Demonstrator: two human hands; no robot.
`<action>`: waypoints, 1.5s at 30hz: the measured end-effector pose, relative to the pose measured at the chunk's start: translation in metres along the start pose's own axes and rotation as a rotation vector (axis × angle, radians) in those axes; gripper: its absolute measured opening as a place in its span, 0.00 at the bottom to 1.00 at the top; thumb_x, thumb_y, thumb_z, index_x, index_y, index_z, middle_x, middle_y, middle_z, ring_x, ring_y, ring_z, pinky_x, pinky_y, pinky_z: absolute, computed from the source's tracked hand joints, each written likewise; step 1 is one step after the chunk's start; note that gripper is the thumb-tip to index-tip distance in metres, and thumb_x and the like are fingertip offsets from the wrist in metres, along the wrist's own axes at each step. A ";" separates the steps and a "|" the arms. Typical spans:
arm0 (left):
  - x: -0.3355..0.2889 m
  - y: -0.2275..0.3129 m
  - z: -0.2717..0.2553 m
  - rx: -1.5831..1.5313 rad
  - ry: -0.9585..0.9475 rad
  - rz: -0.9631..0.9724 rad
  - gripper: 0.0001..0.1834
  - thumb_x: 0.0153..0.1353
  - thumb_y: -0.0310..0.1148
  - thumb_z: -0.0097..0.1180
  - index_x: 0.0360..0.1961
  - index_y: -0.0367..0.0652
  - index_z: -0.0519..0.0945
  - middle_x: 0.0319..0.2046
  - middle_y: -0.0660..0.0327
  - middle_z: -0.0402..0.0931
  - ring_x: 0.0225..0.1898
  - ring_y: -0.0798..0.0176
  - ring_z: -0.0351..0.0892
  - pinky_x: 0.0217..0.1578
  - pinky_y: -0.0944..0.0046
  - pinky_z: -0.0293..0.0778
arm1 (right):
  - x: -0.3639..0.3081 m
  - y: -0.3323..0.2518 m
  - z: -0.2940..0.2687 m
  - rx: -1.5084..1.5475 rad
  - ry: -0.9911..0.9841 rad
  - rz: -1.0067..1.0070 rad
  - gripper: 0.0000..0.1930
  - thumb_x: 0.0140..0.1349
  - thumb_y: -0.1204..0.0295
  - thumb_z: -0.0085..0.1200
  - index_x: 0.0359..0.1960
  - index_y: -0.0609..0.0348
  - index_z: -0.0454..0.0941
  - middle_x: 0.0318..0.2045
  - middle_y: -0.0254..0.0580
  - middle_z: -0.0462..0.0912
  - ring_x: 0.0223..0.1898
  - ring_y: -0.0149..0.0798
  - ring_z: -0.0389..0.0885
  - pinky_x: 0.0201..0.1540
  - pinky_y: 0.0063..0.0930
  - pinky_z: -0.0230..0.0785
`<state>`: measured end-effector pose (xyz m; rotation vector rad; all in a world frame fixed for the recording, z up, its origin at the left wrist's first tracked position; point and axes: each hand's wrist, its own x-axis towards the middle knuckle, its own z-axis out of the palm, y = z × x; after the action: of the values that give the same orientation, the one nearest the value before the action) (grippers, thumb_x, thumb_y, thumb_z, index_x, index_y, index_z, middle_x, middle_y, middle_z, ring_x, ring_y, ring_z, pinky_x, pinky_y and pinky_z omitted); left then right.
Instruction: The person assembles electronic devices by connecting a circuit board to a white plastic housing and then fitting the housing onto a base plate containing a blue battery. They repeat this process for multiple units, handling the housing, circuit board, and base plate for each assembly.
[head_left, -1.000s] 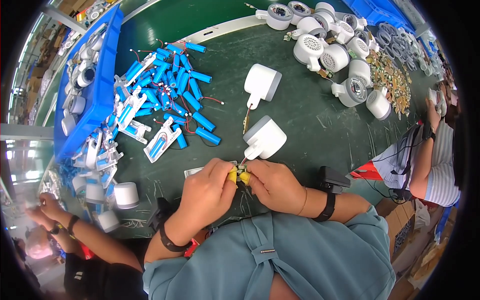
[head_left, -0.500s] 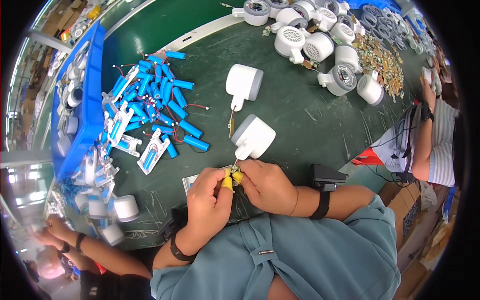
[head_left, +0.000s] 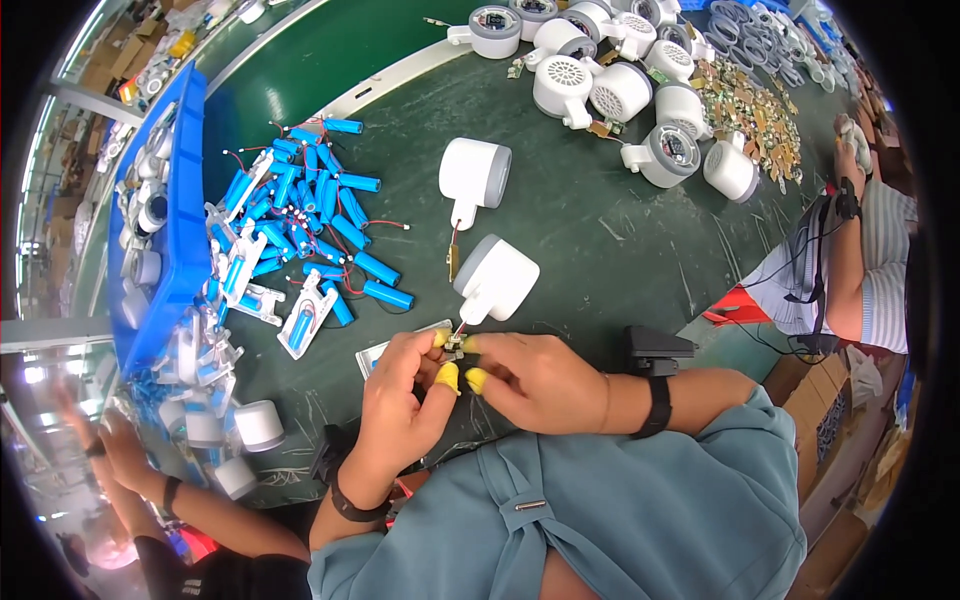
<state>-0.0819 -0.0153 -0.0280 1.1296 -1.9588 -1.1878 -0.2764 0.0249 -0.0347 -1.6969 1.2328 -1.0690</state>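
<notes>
A small circuit board (head_left: 455,346) is between my hands, at the end of a short wire from a white round housing with a grey rim (head_left: 503,280). My left hand (head_left: 402,400) pinches the board with yellow-covered fingertips. My right hand (head_left: 545,375) touches the board's right side with its index fingertip, its yellow-covered thumb standing apart below. Partly hidden behind my left hand lies a white frame (head_left: 372,357). Farther off rests a second white housing (head_left: 470,172), from which a narrow board (head_left: 453,262) hangs on a wire.
Blue cylindrical batteries (head_left: 325,195) with wires are heaped at left, some in white frames (head_left: 308,320). A blue bin (head_left: 185,200) of white parts stands beyond. More housings (head_left: 620,92), circuit boards (head_left: 750,115) and grey rings (head_left: 750,40) lie at far right. Co-workers' arms (head_left: 848,260) show at both sides.
My thumbs have moved down and away from the board, and my right thumb has parted from its index finger. The view has shifted slightly. The left co-worker's arms have moved.
</notes>
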 end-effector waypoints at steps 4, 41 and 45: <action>-0.001 0.010 0.000 0.249 0.018 -0.012 0.19 0.52 0.19 0.64 0.48 0.36 0.79 0.33 0.60 0.73 0.23 0.71 0.71 0.25 0.69 0.69 | -0.013 -0.003 -0.031 -0.121 0.071 -0.073 0.15 0.57 0.78 0.58 0.47 0.64 0.75 0.25 0.43 0.79 0.26 0.45 0.79 0.30 0.36 0.72; -0.012 0.010 0.006 0.622 -0.006 0.291 0.20 0.46 0.28 0.67 0.45 0.40 0.83 0.36 0.60 0.73 0.28 0.59 0.79 0.28 0.62 0.76 | 0.010 0.024 -0.048 -0.005 -0.121 -0.030 0.44 0.49 0.83 0.62 0.70 0.64 0.56 0.60 0.52 0.65 0.61 0.50 0.67 0.64 0.36 0.62; -0.017 0.006 -0.006 0.343 -0.027 0.182 0.18 0.48 0.27 0.67 0.44 0.43 0.83 0.40 0.60 0.75 0.29 0.57 0.81 0.28 0.60 0.77 | 0.009 0.018 -0.045 0.052 -0.068 0.004 0.43 0.49 0.80 0.63 0.69 0.65 0.58 0.54 0.53 0.69 0.56 0.51 0.71 0.61 0.35 0.64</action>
<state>-0.0712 -0.0017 -0.0205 1.0725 -2.2914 -0.7959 -0.3217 0.0069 -0.0332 -1.6771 1.1552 -1.0241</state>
